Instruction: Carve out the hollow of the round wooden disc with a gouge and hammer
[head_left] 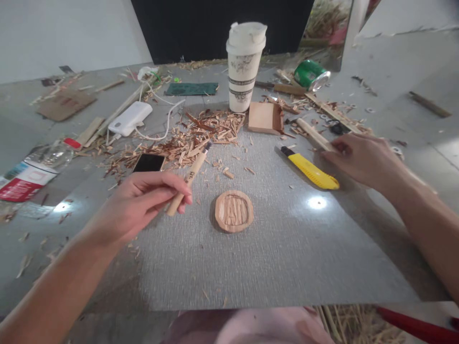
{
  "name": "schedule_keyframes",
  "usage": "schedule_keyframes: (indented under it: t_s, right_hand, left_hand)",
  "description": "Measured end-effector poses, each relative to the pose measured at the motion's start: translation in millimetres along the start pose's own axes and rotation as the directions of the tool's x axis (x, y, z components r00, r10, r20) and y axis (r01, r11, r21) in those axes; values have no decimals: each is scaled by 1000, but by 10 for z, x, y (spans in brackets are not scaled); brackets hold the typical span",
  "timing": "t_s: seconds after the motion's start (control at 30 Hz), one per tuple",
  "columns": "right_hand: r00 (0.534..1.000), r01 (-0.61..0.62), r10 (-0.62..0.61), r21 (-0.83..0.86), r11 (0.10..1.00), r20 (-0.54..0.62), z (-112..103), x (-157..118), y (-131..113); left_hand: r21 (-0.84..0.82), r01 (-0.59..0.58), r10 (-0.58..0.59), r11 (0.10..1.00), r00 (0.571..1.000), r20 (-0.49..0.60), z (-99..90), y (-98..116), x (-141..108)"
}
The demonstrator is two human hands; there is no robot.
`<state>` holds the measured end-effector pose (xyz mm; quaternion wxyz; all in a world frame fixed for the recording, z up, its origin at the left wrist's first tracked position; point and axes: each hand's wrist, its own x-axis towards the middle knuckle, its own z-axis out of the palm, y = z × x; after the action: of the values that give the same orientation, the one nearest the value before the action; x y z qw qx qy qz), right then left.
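My left hand (143,198) pinches a wooden-handled carving tool (195,169) with dark markings on the handle and a dark far end tilted up and away. My right hand (362,160) closes its fingers on the near end of a pale wooden stick (313,134) lying on the table at the right; its far end points away to the left. Between the hands lies a small rounded wooden piece (234,211) with a carved, grooved hollow. Left of my right hand rests a yellow utility knife (311,170), untouched.
Wood shavings (190,138) are heaped beyond my left hand, near a phone (148,163) and a white power bank (131,118). A tall paper cup (245,67) stands behind a square wooden block (265,117). A green can (311,75) lies back right, a plastic bottle (39,167) left.
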<state>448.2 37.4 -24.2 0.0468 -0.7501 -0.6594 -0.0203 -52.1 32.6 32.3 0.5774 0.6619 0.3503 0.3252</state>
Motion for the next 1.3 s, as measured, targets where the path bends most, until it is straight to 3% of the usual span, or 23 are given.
schedule_keyframes:
  t_s: [0.13,0.27,0.33,0.43,0.53,0.63,0.73,0.93,1.13,1.3]
  right_hand:
    - [1000,-14,14,1,1000,-7,21,-6,-8]
    - [999,-37,37,-4,999,-12,23,-31,-21]
    - [999,-47,47,-7,999,-17,23,-41,-29]
    - [998,-56,56,-11,998,-23,19,-49,-44]
    - [998,-65,64,-15,998,-23,13,-57,-63]
    - [997,-71,70,-24,997,-32,15,-70,-81]
    - [996,-74,72,-31,997,-43,28,-75,-91]
    - [997,-75,73,-63,995,-39,39,-54,-83]
    - [998,-64,62,-92,994,-20,23,-85,-119]
    - [995,-99,97,-73,992,-29,94,40,-7]
  left_hand:
    - [20,-18,18,1000,1000,-20,153,-29,-21]
    - [163,-37,32,986,999,33,151,-79,2]
    - [219,-63,62,974,998,10,144,-94,-11]
    - [377,-134,159,916,987,-36,170,-90,-79]
    - [506,-250,314,825,948,-44,245,-55,-168]
    - [459,-341,437,821,891,-121,368,-13,-221]
    - [351,-341,415,872,895,-165,507,-11,-209]
    - [269,-393,407,879,913,4,640,-187,-95]
    - [199,-393,400,898,916,8,633,-326,-49]
    - [185,-443,441,877,896,55,586,-350,-29]
